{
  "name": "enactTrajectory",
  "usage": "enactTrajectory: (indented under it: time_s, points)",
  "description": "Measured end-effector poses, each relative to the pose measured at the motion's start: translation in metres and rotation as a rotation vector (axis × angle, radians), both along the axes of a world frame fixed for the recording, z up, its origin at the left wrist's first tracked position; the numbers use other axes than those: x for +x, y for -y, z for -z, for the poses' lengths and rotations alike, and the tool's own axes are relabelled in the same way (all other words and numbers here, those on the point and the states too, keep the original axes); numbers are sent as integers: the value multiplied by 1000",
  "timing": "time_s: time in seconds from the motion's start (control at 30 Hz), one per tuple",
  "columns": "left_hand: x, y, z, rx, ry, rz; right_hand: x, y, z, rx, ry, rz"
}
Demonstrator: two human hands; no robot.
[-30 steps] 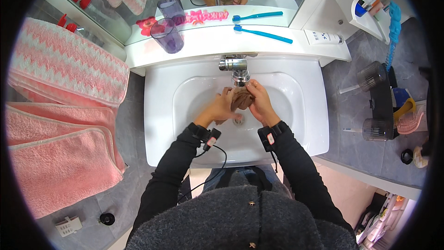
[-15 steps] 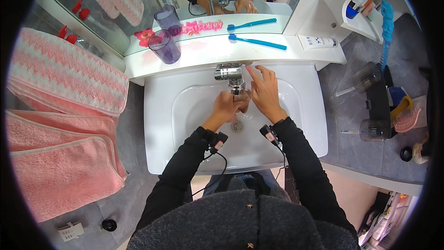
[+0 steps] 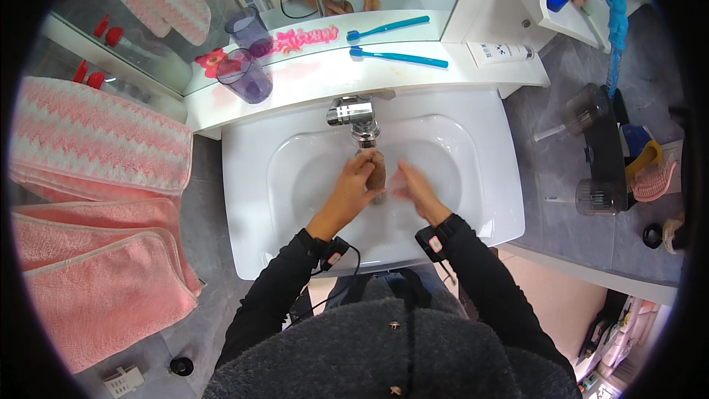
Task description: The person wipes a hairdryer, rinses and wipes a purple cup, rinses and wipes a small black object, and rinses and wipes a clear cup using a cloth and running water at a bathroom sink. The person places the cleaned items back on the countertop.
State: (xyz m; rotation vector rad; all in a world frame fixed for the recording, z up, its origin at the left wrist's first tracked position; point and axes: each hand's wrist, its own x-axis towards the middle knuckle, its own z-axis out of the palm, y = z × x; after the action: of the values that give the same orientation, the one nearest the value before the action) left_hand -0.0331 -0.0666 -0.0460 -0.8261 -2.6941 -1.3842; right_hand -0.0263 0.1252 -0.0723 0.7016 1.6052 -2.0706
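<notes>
Beneath the spout of the chrome faucet (image 3: 363, 127), my left hand (image 3: 346, 191) is closed around an elongated brown thing (image 3: 378, 177). Its kind cannot be made out, and the fingers hide part of it. My right hand (image 3: 416, 191) hovers just right of it, not touching it. The right fingers are bent and spread apart, a little blurred, with nothing seen in them. Both hands are over the basin of the white sink (image 3: 284, 177).
A white shelf (image 3: 303, 89) behind the sink bears a purple cup (image 3: 245, 77), a blue toothbrush (image 3: 402, 58) and a white tube (image 3: 501, 53), with a mirror behind. Pink towels (image 3: 96, 273) hang at left. A dark wall rack (image 3: 602, 148) holds clear cups at right.
My right hand has come down from beside the faucet toward me, its fingers now pointing left. The brown thing appears longer and more upright in my left hand. The view has shifted slightly.
</notes>
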Motion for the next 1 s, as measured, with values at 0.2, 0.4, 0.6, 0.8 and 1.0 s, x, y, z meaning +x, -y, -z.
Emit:
enactTrajectory:
  time_s: [0.2, 0.4, 0.6, 0.8, 1.0]
  points:
    - [40, -3, 7, -105, -185, 380, 33, 27, 37, -763, 119, 200]
    - [23, 16, 24, 457, 848, 34, 53, 47, 2, -642, 295, 266]
    - [6, -4, 23, 620, 1103, 212, 61, 34, -36, -741, 324, -143]
    - [-12, -16, -22, 482, 948, 617, 64, 20, -33, -759, 239, -298]
    - [-8, -38, -19, 598, 1217, 206, 56, 17, -27, -646, 289, -303]
